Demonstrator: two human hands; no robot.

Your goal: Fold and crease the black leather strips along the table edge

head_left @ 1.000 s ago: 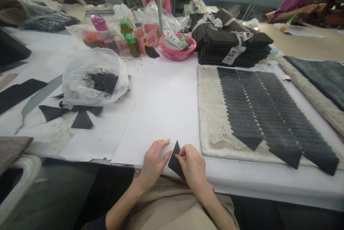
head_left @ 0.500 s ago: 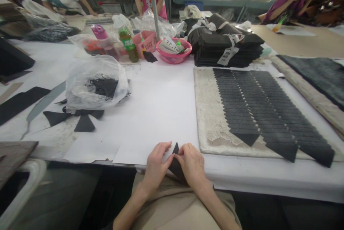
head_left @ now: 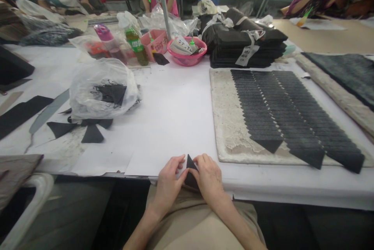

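Note:
Between my hands, at the near edge of the white-covered table, is a small black pointed fabric piece, its tip turned away from me. My left hand pinches its left side with thumb and fingers. From the right, my right hand grips the same piece, and the two thumbs nearly meet over it. The lower part of the piece hangs toward my lap and is partly hidden. To the right, overlapping rows of black pointed pieces lie on a worn pale board.
Left of centre sits a clear plastic bag of black scraps, with loose black pieces before it. Behind are a green bottle, a pink basin and a tied black stack. A metal pole rises there. Several people work beyond.
The camera view has shifted slightly. Both hands keep hold of the black piece, whose tip now leans a little more to the left and shows more between the fingers.

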